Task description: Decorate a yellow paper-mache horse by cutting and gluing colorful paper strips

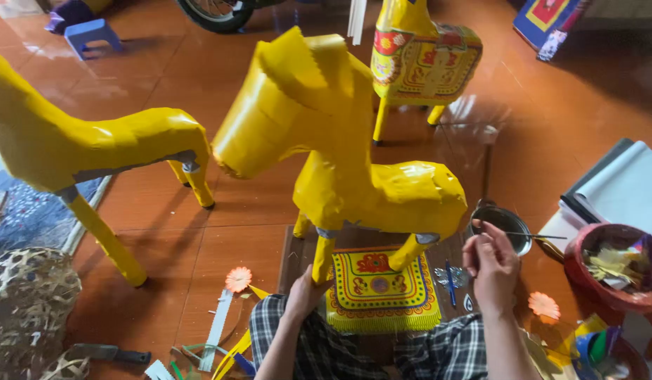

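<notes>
A yellow paper horse (354,162) stands on the floor in front of me. My left hand (306,290) grips the bottom of its near front leg (323,257). My right hand (492,264) is raised beside the horse's rump and pinches a thin stick (533,235) that points right over a small metal bowl (505,224). Under the horse, across my checked trouser legs, lies a yellow patterned paper cloth (379,290) with red trim.
Another plain yellow horse (80,144) stands at the left; a decorated one (423,60) stands behind. A red basin (613,262) of paper scraps and paper sheets (621,186) are at right. Woven baskets (27,295), paper flowers (238,279), strips and a blue stool (92,35) lie around.
</notes>
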